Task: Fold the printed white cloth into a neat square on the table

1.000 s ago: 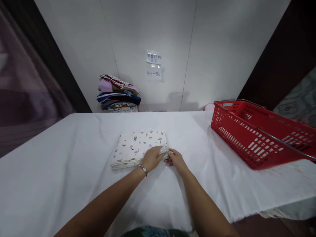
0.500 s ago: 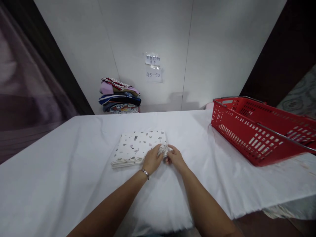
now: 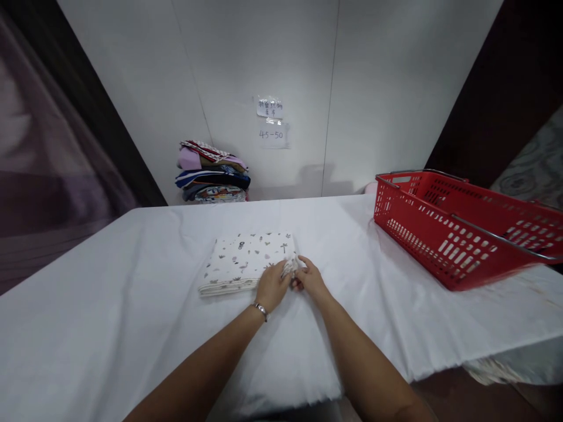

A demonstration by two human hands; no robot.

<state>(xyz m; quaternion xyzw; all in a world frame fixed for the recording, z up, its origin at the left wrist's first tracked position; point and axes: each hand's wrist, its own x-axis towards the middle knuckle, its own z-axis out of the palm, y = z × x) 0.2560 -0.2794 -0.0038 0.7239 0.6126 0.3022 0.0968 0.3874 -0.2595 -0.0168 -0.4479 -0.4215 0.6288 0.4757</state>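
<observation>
A folded white cloth (image 3: 246,258) printed with small plants and a flamingo lies flat in front of me, its layered fold edge toward me. At its near right corner the fabric is bunched up. My left hand (image 3: 272,286) pinches that gathered corner from the left, its wrist wearing a metal band. From the right, my right hand (image 3: 310,278) is closed on the same bunched fabric with thumb and fingers. Some fingertips of both hands are hidden by the cloth and each other.
A white sheet covers the table (image 3: 153,293). On the right stands a red perforated basket (image 3: 422,234) with metal handles. Behind the table's far edge rises a stack of folded fabrics (image 3: 213,173) against the wall. A paper label (image 3: 272,135) reading 45-50 hangs above.
My hands stay at the cloth's corner with only slight finger movement. The view has shifted a little; the cloth lies as before.
</observation>
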